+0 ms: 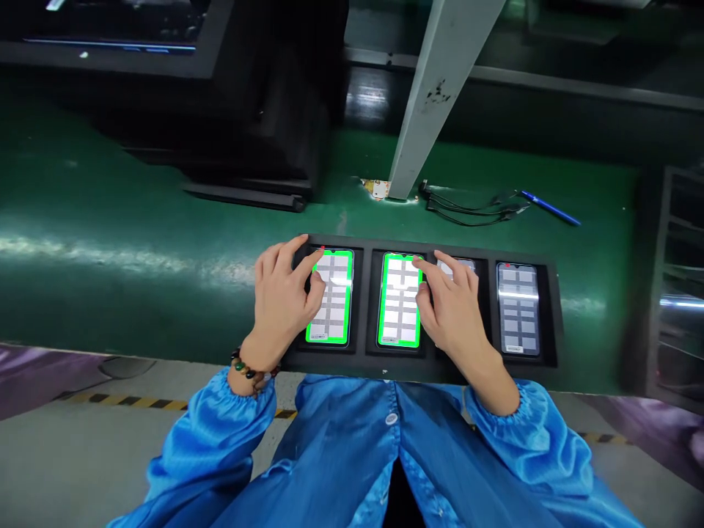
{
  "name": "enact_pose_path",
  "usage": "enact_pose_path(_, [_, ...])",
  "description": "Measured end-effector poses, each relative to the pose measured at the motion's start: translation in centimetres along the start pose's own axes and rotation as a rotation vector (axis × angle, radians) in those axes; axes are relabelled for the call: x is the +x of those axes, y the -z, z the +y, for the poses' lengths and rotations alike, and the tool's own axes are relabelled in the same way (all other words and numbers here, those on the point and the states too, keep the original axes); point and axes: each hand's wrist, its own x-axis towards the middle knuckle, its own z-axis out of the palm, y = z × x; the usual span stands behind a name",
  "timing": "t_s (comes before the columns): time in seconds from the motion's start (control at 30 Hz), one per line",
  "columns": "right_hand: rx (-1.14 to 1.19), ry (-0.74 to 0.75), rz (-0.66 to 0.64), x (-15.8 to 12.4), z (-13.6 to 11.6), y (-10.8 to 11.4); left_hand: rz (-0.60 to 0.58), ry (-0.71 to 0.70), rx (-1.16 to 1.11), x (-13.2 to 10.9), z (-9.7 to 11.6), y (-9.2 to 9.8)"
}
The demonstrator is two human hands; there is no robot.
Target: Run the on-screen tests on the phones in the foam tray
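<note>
A long black tray [360,359] with several recesses lies along the bench's front edge, a smartphone in each. The leftmost phone [333,293] and the second phone [400,301] glow with bright green borders around white blocks. My left hand [286,297] rests over the tray's left end, fingers apart, a fingertip at the leftmost phone's top left corner. At the second phone's top right is the index fingertip of my right hand [454,301], its fingers also spread. That hand mostly covers a third phone [459,265]. The rightmost phone [518,308] looks grey and dim. Neither hand grips anything.
Behind the tray, black cables [467,209] and a blue pen [550,208] lie on the green bench [165,271]. A grey metal post [434,88] rises from it. Large black equipment [264,110] stands at left, and a dark rack [679,293] at right.
</note>
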Motion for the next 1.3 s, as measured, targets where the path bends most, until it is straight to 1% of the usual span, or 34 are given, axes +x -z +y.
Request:
enact_pose_path(0.07, [0.012, -0.013, -0.012, 0.0, 0.1, -0.1, -0.022, -0.032, -0.013, 0.3, 0.1, -0.2])
enact_pose_path(0.2, [0.057, 0.068, -0.062, 0.7, -0.4, -0.6, -0.089, -0.112, -0.045, 0.6, 0.1, -0.2])
enact_pose_path(0.27, [0.058, 0.086, -0.061, 0.6, -0.6, -0.7, -0.102, -0.112, -0.051, 0.4, 0.1, -0.1])
enact_pose_path(0.37, [0.055, 0.117, -0.079, -0.5, -0.4, -0.3, -0.098, -0.115, -0.057, -0.3, 0.0, 0.2])
enact_pose_path(0.5, [0.077, 0.169, -0.103, -2.7, -0.3, 0.1, -0.090, -0.159, -0.069, -1.9, 0.0, 0.8])
enact_pose_path(0.73, [0.137, 0.264, -0.086, -6.3, -0.7, 0.3, -0.094, -0.207, -0.111, -5.5, 0.1, 1.9])
enact_pose_path(0.9, [0.167, 0.358, -0.090, -8.0, -0.5, 0.7, -0.100, -0.268, -0.142, -8.1, -0.4, 2.4])
enact_pose_path(1.03, [0.193, 0.405, -0.058, -8.9, -0.3, 0.7, -0.102, -0.298, -0.163, -9.3, -0.5, 2.4])
enact_pose_path(1.1, [0.203, 0.401, -0.050, -9.1, -0.2, 0.7, -0.074, -0.328, -0.170, -9.5, -0.5, 2.4])
enact_pose_path(1.17, [0.192, 0.356, -0.053, -9.1, -0.3, 0.6, -0.038, -0.331, -0.162, -9.6, -0.5, 2.4])
enact_pose_path(1.23, [0.168, 0.283, -0.070, -8.9, -0.5, 0.6, -0.001, -0.284, -0.134, -9.7, -0.6, 2.3])
enact_pose_path(1.3, [0.143, 0.216, -0.095, -8.5, -0.7, 0.5, 0.026, -0.208, -0.093, -9.8, -0.9, 2.2])
